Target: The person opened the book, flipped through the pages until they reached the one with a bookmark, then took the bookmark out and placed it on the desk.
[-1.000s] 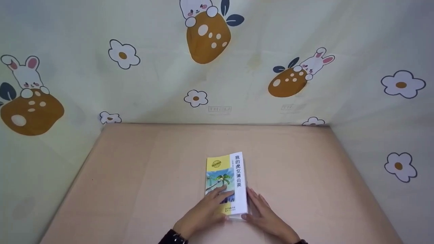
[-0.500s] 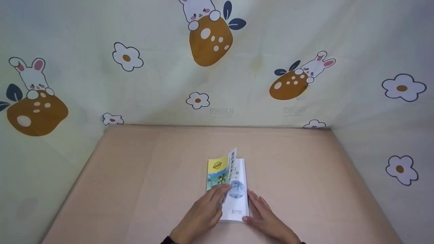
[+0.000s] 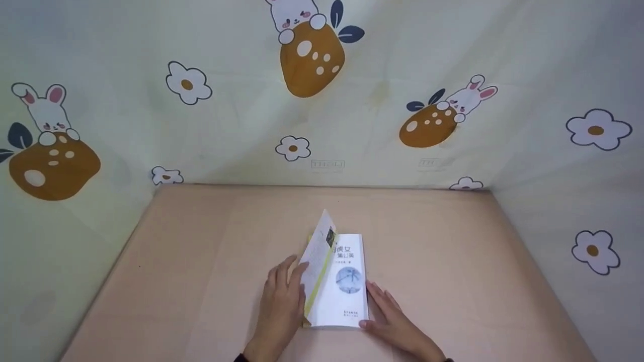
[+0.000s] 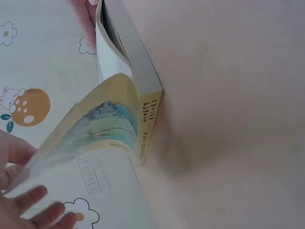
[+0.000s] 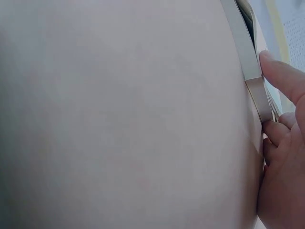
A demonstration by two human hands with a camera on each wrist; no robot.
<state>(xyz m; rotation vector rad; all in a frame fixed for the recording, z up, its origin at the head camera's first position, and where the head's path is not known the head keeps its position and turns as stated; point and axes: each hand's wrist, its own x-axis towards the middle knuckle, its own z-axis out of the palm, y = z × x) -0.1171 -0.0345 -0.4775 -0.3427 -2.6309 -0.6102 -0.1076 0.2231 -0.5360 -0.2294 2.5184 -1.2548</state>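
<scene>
Nearest the viewer, the right hand lies flat on the pale peach tabletop with its fingers straight and together, their sides touching the fore-edge of the thin white-paged paperback book with a yellow cover; the right wrist view shows the thumb tip laid against that page block and the other fingers bent slightly beside it, so it steadies the book rather than grips it; just left of it, the left hand stands on the other side of the book, fingers spread and nearly straight, propping the lifted yellow front cover from beneath; the left wrist view shows fingertips under the curved cover, which bows up off the block while the spine rests on the table; the book lies between the two hands, touching both, its long axis running straight away from the person, near short edge by the wrists and far short edge pointing to the back wall; the cover hinges along the left long edge, so the left hand is the nearer one to it; the white title page lies bare and flat; beyond stands the pale cloth backdrop printed with rabbits and flowers.
</scene>
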